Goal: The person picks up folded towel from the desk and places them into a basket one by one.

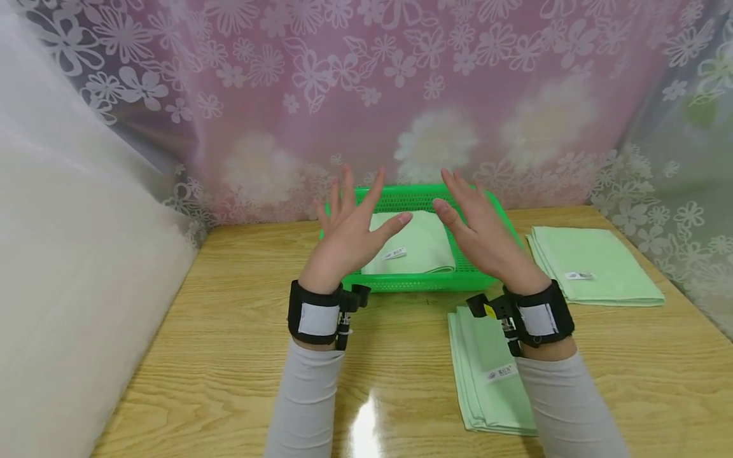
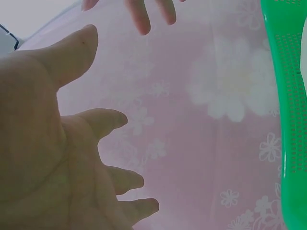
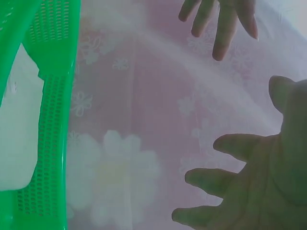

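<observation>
Both hands hover above a green plastic basket (image 1: 401, 284) with nothing in their grasp. My left hand (image 1: 349, 238), fingers spread, is over the basket's left side; in the left wrist view the palm of the left hand (image 2: 62, 143) is bare. Opposite it, my right hand (image 1: 483, 232) is raised over the right side with fingers extended, and the right wrist view shows the right hand (image 3: 254, 177) holding nothing. Between them, a folded light green towel (image 1: 420, 242) with a white label lies inside the basket.
Another folded green towel (image 1: 595, 264) lies right of the basket on the wooden table (image 1: 240, 331). In front of the basket, a folded towel stack (image 1: 487, 388) sits partly under my right forearm. A pink floral curtain (image 1: 343, 114) hangs behind.
</observation>
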{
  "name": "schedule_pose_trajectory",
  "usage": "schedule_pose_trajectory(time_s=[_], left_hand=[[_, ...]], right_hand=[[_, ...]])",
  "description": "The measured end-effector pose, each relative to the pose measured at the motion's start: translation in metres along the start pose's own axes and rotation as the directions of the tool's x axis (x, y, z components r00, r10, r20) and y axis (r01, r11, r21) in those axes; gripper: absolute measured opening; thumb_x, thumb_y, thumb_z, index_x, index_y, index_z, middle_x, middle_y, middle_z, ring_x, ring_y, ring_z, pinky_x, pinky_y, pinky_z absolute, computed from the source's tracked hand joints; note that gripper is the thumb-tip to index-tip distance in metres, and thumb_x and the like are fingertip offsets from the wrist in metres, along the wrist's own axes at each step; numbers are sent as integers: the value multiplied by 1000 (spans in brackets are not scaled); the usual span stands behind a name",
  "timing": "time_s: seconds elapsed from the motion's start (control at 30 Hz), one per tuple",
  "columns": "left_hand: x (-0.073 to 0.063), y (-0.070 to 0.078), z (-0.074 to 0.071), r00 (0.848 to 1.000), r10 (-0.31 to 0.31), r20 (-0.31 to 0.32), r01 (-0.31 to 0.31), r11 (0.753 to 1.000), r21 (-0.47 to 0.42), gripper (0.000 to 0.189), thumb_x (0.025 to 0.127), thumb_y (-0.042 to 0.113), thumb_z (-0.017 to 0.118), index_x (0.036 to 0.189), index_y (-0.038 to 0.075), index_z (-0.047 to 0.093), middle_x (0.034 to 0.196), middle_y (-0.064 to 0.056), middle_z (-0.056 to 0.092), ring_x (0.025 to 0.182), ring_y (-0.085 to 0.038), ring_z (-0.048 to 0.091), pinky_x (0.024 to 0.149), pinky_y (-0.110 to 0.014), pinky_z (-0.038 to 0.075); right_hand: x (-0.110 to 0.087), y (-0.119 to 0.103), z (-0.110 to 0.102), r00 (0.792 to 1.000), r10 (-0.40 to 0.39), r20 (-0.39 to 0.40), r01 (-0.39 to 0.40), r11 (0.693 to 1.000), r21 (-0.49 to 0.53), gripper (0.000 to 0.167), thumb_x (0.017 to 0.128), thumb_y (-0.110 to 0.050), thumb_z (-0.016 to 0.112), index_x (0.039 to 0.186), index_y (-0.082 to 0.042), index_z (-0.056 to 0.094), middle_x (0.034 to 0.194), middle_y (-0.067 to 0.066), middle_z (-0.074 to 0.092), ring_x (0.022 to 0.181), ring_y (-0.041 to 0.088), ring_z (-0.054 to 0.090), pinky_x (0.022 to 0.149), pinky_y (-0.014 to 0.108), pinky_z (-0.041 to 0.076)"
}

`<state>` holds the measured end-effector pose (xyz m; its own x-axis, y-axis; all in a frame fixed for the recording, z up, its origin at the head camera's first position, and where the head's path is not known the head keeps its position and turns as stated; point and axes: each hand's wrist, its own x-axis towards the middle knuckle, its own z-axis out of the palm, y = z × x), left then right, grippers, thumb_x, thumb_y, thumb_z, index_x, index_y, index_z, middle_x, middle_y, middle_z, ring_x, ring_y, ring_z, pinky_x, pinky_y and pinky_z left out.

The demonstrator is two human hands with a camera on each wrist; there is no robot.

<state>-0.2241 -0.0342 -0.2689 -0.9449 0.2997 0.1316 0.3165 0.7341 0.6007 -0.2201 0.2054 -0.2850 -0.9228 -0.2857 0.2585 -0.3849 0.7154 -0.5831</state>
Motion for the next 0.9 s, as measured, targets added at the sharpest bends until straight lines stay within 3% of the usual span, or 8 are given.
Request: schedule_pose_trajectory(time_s=[0.3,0.6,0.9], left_hand=[[0,5,2,1000,10,-10,-10,1000,13,86,103,68,50,168,41,2,173,-6,-32,160,-32,-31,124,-65,-24],[-1,11,3,1000,8,3,-8,1000,6,85,103,66,50,168,42,1,173,-2,-32,160,-30,-31,125,-67,-21],[-1,15,7,1000,6,9,-6,1000,-9,83,104,64,50,167,43,0,173,-3,-31,161,-32,-31,124,-72,-17]], right_hand=[[-10,17,-20,999,46,1,-46,999,-7,73,111,-58,33,171,-25,6,179,7,4,164,39,-15,129,70,-3],[-25,64,-55,989,146,16,-145,988,-49,73,113,-54,31,170,-26,-5,179,10,-5,162,42,-18,125,75,-3],[-49,111,-99,980,164,-113,-176,979,-105,70,115,-45,28,170,-16,-2,176,20,-5,157,52,-24,119,80,-12]])
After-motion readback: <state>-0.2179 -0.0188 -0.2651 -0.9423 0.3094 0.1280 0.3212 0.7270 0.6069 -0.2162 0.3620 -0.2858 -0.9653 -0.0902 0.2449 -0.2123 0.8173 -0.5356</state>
